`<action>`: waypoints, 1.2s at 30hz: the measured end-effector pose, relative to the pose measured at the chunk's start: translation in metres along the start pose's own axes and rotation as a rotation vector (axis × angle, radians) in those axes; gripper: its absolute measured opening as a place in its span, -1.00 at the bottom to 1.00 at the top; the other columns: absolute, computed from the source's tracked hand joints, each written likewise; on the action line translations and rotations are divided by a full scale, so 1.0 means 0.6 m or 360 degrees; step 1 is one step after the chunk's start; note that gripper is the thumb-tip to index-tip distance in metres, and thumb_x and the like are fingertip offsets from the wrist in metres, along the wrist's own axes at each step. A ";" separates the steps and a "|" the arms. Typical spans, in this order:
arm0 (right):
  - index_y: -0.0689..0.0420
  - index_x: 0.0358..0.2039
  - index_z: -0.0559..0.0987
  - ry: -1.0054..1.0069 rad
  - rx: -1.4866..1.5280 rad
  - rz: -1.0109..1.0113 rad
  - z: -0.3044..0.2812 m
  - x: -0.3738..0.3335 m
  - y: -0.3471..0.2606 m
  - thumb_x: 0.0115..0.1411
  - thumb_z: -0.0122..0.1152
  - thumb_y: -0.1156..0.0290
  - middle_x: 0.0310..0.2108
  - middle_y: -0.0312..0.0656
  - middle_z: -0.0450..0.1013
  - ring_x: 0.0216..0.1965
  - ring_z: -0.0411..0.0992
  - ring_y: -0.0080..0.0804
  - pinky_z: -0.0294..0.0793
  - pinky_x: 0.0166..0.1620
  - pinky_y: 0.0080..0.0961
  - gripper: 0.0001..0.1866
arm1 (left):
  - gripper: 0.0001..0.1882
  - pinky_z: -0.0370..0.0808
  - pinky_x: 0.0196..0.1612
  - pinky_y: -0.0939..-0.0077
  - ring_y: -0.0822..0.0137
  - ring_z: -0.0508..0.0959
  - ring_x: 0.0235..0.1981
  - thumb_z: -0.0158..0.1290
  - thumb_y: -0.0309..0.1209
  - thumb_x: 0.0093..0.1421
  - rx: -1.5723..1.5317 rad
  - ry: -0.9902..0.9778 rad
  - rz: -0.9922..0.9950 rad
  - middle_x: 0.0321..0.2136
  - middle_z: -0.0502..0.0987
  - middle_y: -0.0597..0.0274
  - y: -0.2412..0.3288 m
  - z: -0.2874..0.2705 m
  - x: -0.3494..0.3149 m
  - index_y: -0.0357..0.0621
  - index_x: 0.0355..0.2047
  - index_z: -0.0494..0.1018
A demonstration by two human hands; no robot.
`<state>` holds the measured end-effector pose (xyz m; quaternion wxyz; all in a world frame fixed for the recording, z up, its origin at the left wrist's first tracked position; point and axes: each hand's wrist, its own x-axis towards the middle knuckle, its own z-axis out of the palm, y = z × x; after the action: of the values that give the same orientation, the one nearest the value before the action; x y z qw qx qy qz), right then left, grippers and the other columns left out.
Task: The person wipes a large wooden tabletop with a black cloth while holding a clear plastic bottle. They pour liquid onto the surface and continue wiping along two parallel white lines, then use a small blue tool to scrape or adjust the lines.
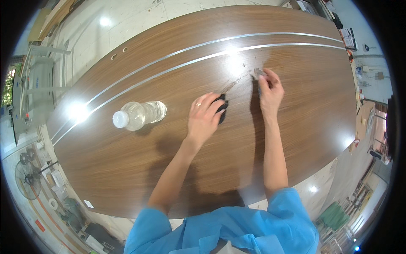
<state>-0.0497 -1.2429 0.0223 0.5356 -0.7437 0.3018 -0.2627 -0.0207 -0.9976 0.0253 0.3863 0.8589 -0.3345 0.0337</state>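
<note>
- Head view: a partly covered black object lies mid-board; a small grey piece is between one and two o'clock of it
- The brown wood-grain board stretches toward three o'clock to its curved edge; a clear bottle is at nine o'clock of the left hand
- That hand's bent fingers touch the black object, grip uncertain; the right hand pinches the grey piece
</note>
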 end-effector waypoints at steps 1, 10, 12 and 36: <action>0.23 0.05 0.70 -0.0081 -0.0047 -0.0009 0.027 -0.005 -0.013 0.36 0.36 0.52 -0.12 -0.13 0.69 -0.07 0.61 -0.40 0.57 0.05 -0.43 -0.73 | -0.69 0.45 0.27 0.04 0.05 0.58 0.18 0.35 -0.45 0.17 0.0009 -0.0029 -0.0038 0.07 0.64 0.20 -0.010 -0.027 -0.030 -0.02 -0.06 0.65; 0.14 -0.17 0.71 0.0173 -0.0747 -0.0743 0.206 -0.024 -0.051 0.27 0.34 0.51 -0.23 -0.09 0.57 -0.11 0.54 -0.02 0.54 -0.03 -0.16 -0.87 | -0.68 0.51 0.19 0.04 -0.05 0.62 0.08 0.38 -0.54 0.12 0.0096 0.0023 -0.0111 0.01 0.67 0.10 -0.142 -0.254 -0.222 -0.10 -0.08 0.66; 0.13 -0.17 0.71 0.0261 -0.0878 -0.0768 0.213 -0.020 -0.045 0.27 0.34 0.49 -0.22 -0.09 0.57 -0.11 0.53 -0.02 0.54 -0.02 -0.16 -0.87 | -0.68 0.50 0.20 0.04 -0.06 0.61 0.08 0.36 -0.55 0.16 0.0186 0.0027 -0.0137 0.00 0.66 0.04 -0.179 -0.300 -0.243 -0.14 -0.06 0.65; 0.17 -0.24 0.71 0.0406 -0.1349 -0.0849 0.252 -0.005 -0.040 0.17 0.34 0.57 -0.24 -0.12 0.54 -0.13 0.52 -0.08 0.55 -0.02 -0.18 -0.86 | -0.78 0.48 0.15 0.12 0.04 0.56 0.07 0.27 -0.52 0.35 0.0073 0.0413 -0.0466 -0.02 0.66 0.08 -0.319 -0.342 -0.137 -0.20 -0.01 0.62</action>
<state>0.0600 -1.1384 0.0011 0.0605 -0.9086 0.2443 -0.3334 0.0718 -0.7203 0.0201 0.4075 0.8953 -0.1526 0.0953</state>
